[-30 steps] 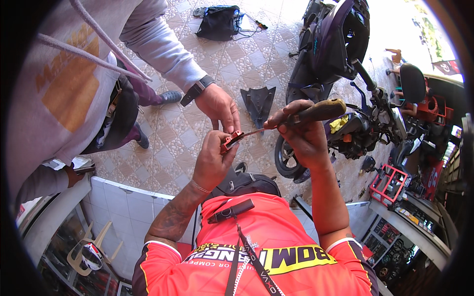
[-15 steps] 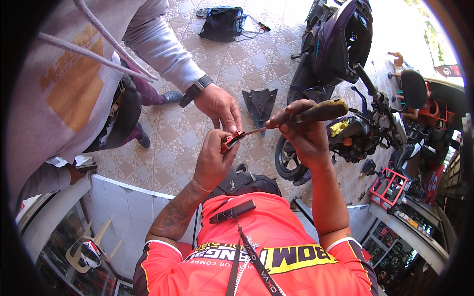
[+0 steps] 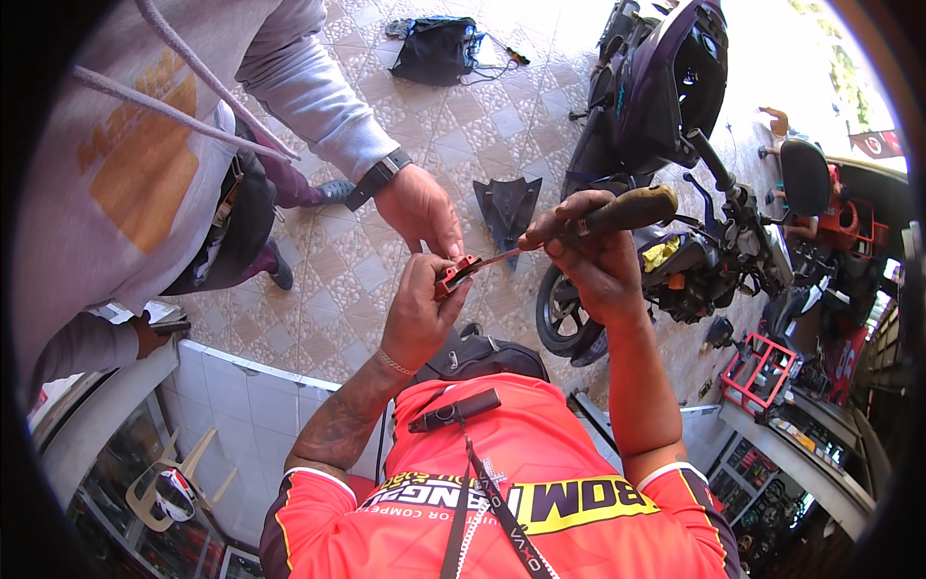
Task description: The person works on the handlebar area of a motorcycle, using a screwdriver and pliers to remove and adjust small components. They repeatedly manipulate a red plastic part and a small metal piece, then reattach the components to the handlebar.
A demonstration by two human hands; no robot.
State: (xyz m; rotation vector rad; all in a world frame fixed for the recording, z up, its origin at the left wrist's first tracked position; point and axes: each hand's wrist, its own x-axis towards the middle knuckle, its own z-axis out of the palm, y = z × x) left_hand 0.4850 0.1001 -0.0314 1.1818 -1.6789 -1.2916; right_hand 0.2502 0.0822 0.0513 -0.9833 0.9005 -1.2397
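Note:
Pinched in the fingers of my left hand [image 3: 426, 307] is a small red and black part [image 3: 457, 276]; its exact kind is too small to make out. My right hand [image 3: 600, 262] is closed round a screwdriver [image 3: 627, 213] with a dark, worn handle. The thin shaft slants down to the left, and its tip meets the red part. Close beside my left fingertips is a co-worker's hand [image 3: 421, 214] with a dark wristwatch, its fingers bent near the part's upper end. Whether those fingers touch the part cannot be told.
A dark motorcycle [image 3: 666, 125] stands at the right, and a black fairing panel [image 3: 506, 207] lies on the tiled floor. Farther off is a black drawstring bag [image 3: 436, 50]. At lower left a white tiled counter [image 3: 260, 396] runs near a beige chair [image 3: 145, 502].
The co-worker's hand has drawn slightly left and its fingers sit a little off from the part. My hands have barely shifted; the screwdriver tip stays at the red part.

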